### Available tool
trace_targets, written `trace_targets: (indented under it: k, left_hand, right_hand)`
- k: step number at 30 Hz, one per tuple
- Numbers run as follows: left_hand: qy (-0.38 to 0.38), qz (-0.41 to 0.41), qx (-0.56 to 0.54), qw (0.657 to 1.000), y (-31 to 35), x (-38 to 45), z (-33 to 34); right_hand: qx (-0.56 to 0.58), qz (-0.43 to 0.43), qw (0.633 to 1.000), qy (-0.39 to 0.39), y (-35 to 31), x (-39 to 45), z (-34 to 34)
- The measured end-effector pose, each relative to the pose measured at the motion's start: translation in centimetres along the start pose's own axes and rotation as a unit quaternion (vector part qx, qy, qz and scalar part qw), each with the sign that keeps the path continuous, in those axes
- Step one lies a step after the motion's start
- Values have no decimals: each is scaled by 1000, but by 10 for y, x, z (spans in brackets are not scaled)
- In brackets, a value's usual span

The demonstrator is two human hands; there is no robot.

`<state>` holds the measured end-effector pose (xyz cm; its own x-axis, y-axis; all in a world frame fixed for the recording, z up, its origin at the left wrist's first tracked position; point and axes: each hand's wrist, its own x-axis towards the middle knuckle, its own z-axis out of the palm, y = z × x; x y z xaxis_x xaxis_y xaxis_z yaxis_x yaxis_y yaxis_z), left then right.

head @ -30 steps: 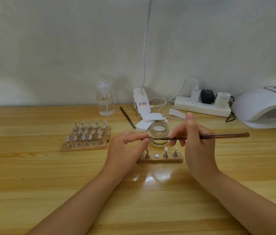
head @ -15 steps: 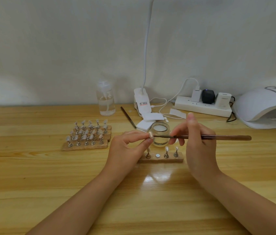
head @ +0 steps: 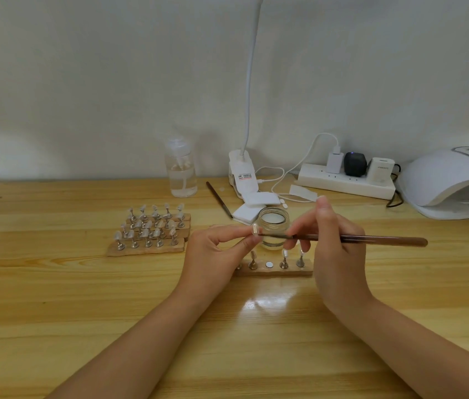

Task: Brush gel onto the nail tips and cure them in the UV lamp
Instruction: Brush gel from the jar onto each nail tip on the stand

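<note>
My left hand (head: 216, 254) pinches a small stand with a pale nail tip (head: 255, 228) held up between thumb and forefinger. My right hand (head: 334, 243) grips a long brown brush (head: 371, 240) lying level, its bristle end touching the nail tip. Just behind them stands a small glass jar of clear gel (head: 273, 226). Below, a wooden holder strip (head: 276, 270) carries several metal stands with nail tips and one bare magnet spot. The white UV lamp (head: 452, 185) sits at the far right, its opening facing me.
A stack of wooden holders with several nail tips (head: 149, 228) lies to the left. Behind are a clear pump bottle (head: 181, 171), a second brush (head: 219, 199), white pads (head: 252, 207), a clip lamp base (head: 241, 175) and a power strip (head: 345, 180) with plugs and cables.
The brush tip has slid a little along the nail tip, and both hands have shifted slightly. The nail tip now shows more clearly above my left fingers.
</note>
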<state>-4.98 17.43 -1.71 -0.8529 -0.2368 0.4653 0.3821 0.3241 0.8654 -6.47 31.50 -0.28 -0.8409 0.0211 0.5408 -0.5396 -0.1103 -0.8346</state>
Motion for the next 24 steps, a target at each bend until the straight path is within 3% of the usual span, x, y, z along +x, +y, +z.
trace_targets:
  k: [24]
  left_hand:
    - [-6,-32,-18,999,-1,0,0]
  right_hand:
    - [-2,38,999,-36,-7,-3,4]
